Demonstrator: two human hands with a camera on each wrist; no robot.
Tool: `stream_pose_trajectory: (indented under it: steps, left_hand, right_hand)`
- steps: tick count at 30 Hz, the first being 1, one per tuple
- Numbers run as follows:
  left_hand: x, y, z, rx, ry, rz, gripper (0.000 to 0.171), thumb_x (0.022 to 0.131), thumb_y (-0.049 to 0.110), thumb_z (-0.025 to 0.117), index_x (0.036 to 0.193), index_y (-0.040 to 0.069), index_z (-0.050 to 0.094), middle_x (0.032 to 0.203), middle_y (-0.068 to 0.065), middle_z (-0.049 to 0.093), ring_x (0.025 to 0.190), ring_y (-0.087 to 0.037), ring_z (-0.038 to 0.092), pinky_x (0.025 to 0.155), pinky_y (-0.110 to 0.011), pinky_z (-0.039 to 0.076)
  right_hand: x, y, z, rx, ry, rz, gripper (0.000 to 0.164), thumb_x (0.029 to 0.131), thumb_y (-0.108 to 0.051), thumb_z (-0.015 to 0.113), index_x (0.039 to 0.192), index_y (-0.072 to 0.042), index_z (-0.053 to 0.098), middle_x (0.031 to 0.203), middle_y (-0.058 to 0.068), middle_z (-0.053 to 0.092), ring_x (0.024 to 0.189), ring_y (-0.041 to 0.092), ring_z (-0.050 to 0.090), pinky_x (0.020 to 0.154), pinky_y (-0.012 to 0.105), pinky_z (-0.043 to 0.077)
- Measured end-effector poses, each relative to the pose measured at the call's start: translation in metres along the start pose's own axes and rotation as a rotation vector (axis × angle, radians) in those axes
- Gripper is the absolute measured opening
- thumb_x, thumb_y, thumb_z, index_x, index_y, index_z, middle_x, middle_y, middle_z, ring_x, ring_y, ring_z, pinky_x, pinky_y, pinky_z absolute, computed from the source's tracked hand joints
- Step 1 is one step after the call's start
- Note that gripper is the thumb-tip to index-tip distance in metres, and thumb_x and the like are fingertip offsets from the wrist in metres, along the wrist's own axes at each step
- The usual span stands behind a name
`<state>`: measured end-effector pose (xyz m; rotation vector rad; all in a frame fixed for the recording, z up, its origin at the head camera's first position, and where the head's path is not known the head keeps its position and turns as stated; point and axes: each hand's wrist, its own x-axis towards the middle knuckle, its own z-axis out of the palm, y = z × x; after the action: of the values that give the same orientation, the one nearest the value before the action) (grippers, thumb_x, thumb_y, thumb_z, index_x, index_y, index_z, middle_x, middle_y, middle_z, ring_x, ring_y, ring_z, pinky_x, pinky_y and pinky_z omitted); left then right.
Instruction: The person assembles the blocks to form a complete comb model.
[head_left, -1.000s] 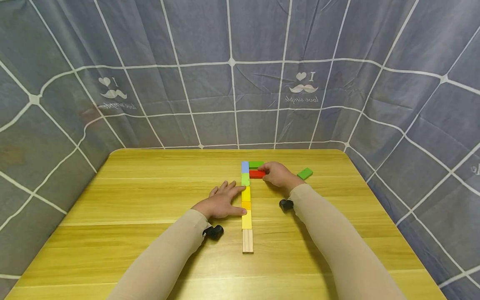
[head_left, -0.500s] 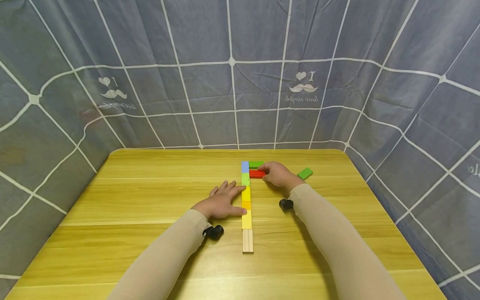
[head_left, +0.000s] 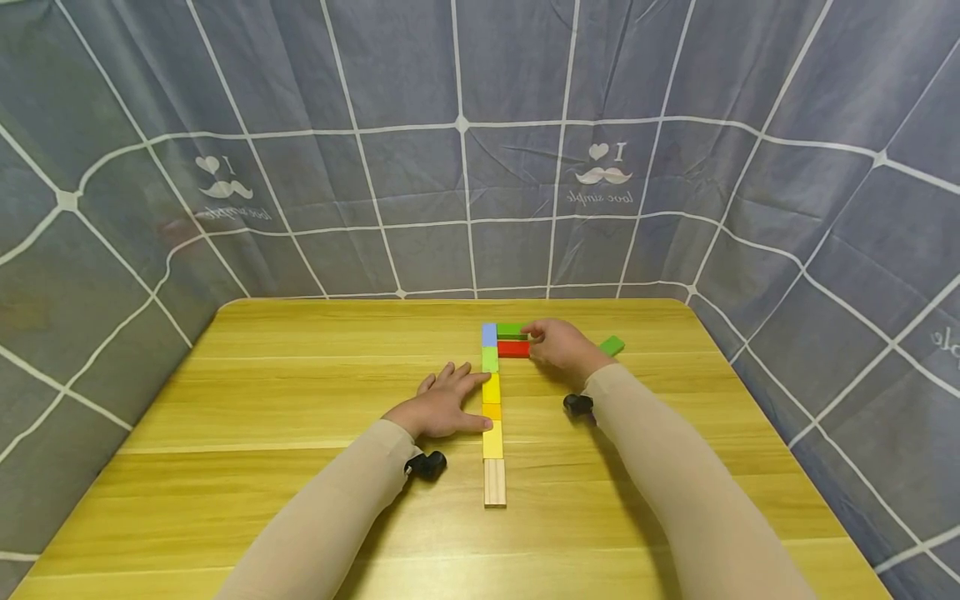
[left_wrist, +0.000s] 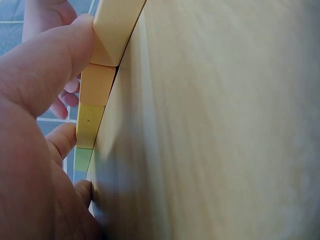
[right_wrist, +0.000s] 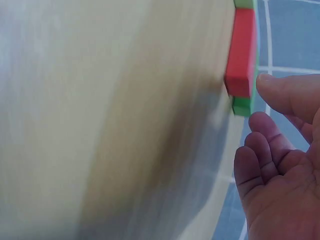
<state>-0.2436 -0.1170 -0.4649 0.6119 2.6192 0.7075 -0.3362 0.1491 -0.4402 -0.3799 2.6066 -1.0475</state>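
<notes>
Flat wooden blocks form a column running away from me: a bare wood block, yellow ones, an orange one, a light green one and a blue one. My left hand lies left of the column, fingers spread, thumb and index fingertips on the yellow blocks. From the column's far end a green block and a red block stick out to the right, parallel. Close by their right ends is my right hand, its fingers relaxed and holding nothing in the right wrist view.
A loose green block lies to the right, partly behind my right hand. The wooden table ends at a grey checked curtain at the back and sides. A small black wrist camera sits on each wrist.
My right hand has drawn back slightly to the right from the red block, whose right end now shows free. It now covers more of the loose green block. My left hand stays in place.
</notes>
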Motion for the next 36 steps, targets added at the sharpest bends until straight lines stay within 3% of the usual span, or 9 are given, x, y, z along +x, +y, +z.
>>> stream_pose_trajectory:
  steps: [4,9,23,31,36]
  left_hand:
    - [0.0,0.0,0.0,-0.001,-0.001,-0.001,0.089,0.093,0.064,0.068,0.166,0.03,0.033,0.178,-0.011,0.015,0.165,-0.04,0.002,0.13,-0.065,0.003]
    - [0.0,0.001,-0.001,0.0,-0.005,-0.002,0.088,0.093,0.064,0.068,0.167,0.03,0.032,0.178,-0.01,0.013,0.165,-0.039,0.0,0.131,-0.064,0.002]
    - [0.001,0.003,-0.001,-0.015,-0.003,-0.005,0.088,0.093,0.062,0.069,0.167,0.03,0.032,0.178,-0.01,0.013,0.165,-0.039,0.0,0.13,-0.065,0.002]
    - [0.001,0.004,-0.002,-0.018,-0.005,-0.01,0.088,0.094,0.062,0.069,0.167,0.029,0.032,0.178,-0.01,0.013,0.165,-0.039,0.001,0.13,-0.065,0.001]
    - [0.001,0.003,-0.002,-0.021,-0.004,-0.01,0.088,0.094,0.061,0.069,0.167,0.029,0.032,0.178,-0.01,0.013,0.165,-0.04,0.001,0.13,-0.065,0.002]
  right_hand:
    - [-0.002,0.005,-0.012,-0.077,0.008,-0.035,0.047,0.106,-0.012,0.058,0.153,-0.007,0.054,0.155,0.02,0.055,0.144,0.04,0.051,0.119,0.054,0.043]
    - [-0.003,0.013,-0.03,-0.186,0.021,-0.078,0.048,0.106,-0.014,0.057,0.153,-0.005,0.053,0.157,0.019,0.053,0.148,0.043,0.047,0.122,0.056,0.039]
    - [-0.018,0.049,-0.071,-0.242,0.053,-0.057,0.048,0.107,-0.017,0.058,0.151,0.002,0.053,0.157,0.028,0.049,0.146,0.053,0.043,0.122,0.063,0.035]
    - [-0.026,0.072,-0.082,-0.275,0.07,-0.081,0.047,0.107,-0.018,0.059,0.148,0.005,0.055,0.154,0.03,0.052,0.143,0.052,0.047,0.121,0.063,0.036]
    - [-0.033,0.08,-0.086,-0.292,0.071,-0.052,0.046,0.105,-0.013,0.057,0.148,0.004,0.056,0.151,0.03,0.055,0.144,0.05,0.047,0.122,0.063,0.035]
